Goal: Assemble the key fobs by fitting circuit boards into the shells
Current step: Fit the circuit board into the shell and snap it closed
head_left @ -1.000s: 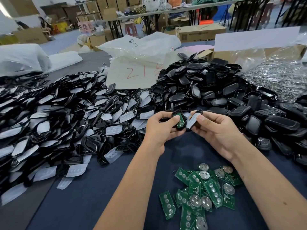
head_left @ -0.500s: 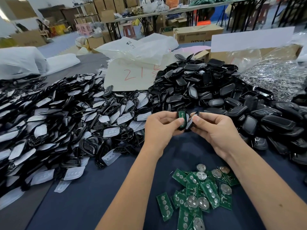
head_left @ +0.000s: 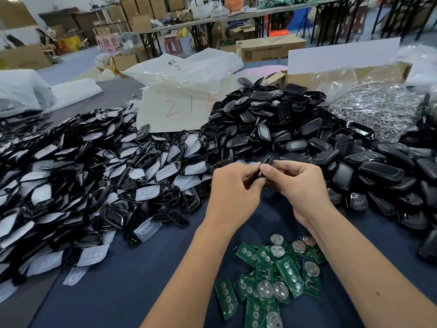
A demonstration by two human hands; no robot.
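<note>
My left hand and my right hand meet above the dark blue mat and together pinch one black key fob, seen edge-on between the fingertips. Its two halves are pressed together and no green board shows. Several loose green circuit boards with round metal contacts lie in a heap on the mat just below my wrists. A big pile of black shells rises beyond my hands and to the right.
A wide heap of black frames with white rubber button pads covers the left of the table. Behind lie a white bag marked in red, a cardboard box and a bag of shiny metal parts.
The green board visible in the shell held by my left hand is now hidden. My hands have come together and closed the two fob halves on each other.
</note>
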